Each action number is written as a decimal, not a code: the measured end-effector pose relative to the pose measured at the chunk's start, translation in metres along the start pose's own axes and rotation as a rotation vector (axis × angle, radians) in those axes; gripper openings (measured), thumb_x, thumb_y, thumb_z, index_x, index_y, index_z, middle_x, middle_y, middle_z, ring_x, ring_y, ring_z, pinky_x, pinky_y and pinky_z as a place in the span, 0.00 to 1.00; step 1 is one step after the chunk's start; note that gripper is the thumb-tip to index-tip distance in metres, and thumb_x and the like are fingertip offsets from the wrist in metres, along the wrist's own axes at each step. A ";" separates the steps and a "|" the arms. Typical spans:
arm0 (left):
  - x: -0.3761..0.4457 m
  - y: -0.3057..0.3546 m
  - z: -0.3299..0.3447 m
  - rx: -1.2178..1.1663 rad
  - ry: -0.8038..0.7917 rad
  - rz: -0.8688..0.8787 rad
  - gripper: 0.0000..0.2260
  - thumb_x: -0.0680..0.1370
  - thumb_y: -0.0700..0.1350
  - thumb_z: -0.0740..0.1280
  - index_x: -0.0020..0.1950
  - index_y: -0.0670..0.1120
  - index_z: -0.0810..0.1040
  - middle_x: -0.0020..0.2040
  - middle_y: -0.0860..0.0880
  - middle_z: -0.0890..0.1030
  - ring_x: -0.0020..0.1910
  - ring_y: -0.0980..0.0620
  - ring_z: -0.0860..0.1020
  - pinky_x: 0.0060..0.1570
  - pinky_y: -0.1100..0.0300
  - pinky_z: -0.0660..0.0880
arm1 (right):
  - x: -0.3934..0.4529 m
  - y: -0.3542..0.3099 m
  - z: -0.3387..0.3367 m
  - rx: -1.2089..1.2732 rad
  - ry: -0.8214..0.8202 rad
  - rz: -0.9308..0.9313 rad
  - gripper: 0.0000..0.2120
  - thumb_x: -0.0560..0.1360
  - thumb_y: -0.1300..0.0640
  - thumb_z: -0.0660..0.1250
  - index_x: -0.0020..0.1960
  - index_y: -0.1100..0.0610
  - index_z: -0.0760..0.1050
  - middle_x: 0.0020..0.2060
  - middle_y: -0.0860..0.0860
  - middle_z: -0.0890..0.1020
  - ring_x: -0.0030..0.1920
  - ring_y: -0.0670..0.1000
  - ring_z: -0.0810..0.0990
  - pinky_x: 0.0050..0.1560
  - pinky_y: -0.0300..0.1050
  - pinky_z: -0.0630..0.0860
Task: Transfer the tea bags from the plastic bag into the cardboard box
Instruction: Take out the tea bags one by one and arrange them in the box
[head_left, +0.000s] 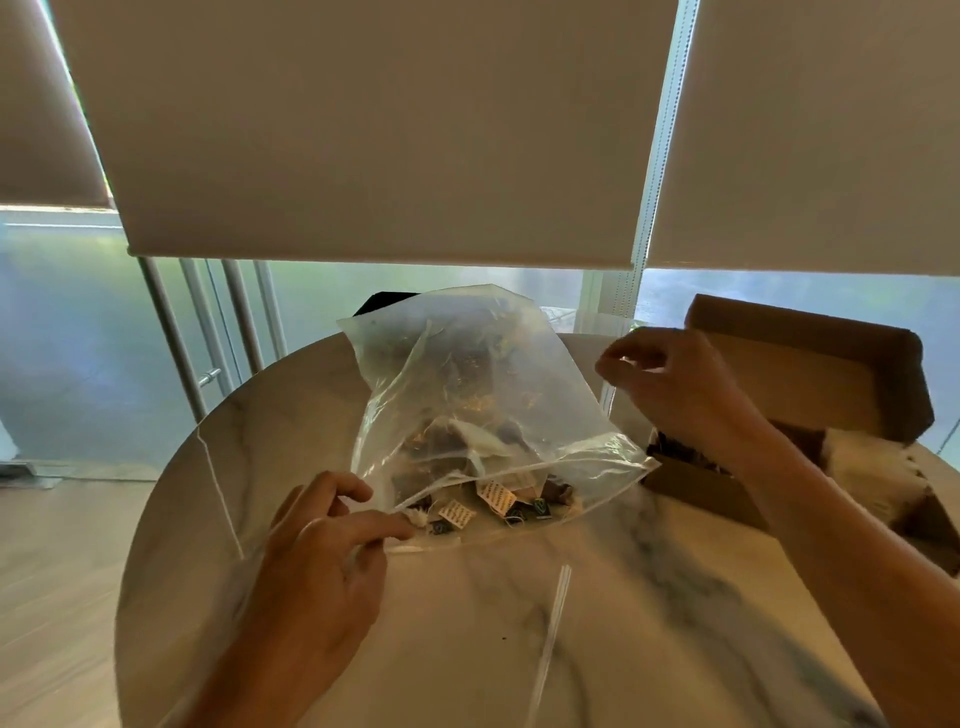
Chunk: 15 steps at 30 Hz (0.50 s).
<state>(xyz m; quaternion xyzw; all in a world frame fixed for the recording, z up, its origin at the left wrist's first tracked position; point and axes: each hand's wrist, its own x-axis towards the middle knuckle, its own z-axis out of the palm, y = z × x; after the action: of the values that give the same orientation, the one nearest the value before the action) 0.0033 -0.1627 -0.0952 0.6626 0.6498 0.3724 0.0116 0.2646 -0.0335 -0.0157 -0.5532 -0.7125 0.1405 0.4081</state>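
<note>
Plastic bag (483, 405) sits at the centre of the frame on a round marble-look table (519, 623), clear and crumpled, its long axis running from the mouth at the lower centre up and slightly left to its closed end at the far rim of the table. The mouth points toward the person, gaping a little, and tea bags (498, 506) with small paper tags lie heaped just inside it, with more dark ones deeper in.

The left hand (322, 566), at lower left, has thumb and forefinger drawn together at the left corner of the bag's mouth; they appear to pinch the rim there, with the other fingers loosely curled.

The right hand (670, 384), at centre right, is raised above the table between the bag and the cardboard box (810, 384), fingertips bunched together. Whether it holds anything between them I cannot tell.

The box stands at the right edge of the frame, its lid tipped up and back, open side facing up; pale and dark contents show inside it.

Roller blinds (374, 130) hang half down over the windows along the top of the frame.
</note>
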 end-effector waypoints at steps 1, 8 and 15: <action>-0.001 -0.002 -0.001 0.010 0.013 -0.010 0.19 0.70 0.35 0.72 0.41 0.63 0.83 0.49 0.59 0.72 0.45 0.61 0.70 0.41 0.68 0.66 | 0.011 -0.006 0.008 0.013 -0.100 0.022 0.01 0.74 0.50 0.70 0.44 0.45 0.80 0.51 0.44 0.80 0.52 0.46 0.76 0.53 0.43 0.71; -0.001 -0.005 -0.002 -0.015 0.048 0.009 0.17 0.77 0.38 0.62 0.56 0.57 0.81 0.58 0.57 0.75 0.50 0.58 0.75 0.49 0.70 0.68 | 0.037 -0.020 0.045 0.193 -0.430 0.204 0.07 0.73 0.63 0.70 0.45 0.51 0.82 0.49 0.58 0.82 0.43 0.52 0.80 0.38 0.41 0.77; 0.001 -0.002 -0.002 -0.063 0.066 -0.032 0.23 0.77 0.37 0.64 0.70 0.52 0.68 0.63 0.65 0.63 0.59 0.67 0.65 0.56 0.84 0.53 | 0.032 -0.062 0.044 0.271 -0.154 -0.096 0.13 0.75 0.66 0.67 0.43 0.48 0.82 0.38 0.43 0.82 0.36 0.39 0.81 0.31 0.24 0.69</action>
<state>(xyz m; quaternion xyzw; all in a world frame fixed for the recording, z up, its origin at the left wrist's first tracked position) -0.0001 -0.1627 -0.0941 0.6386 0.6483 0.4143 0.0172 0.1887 -0.0158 0.0111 -0.4461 -0.7418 0.2578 0.4292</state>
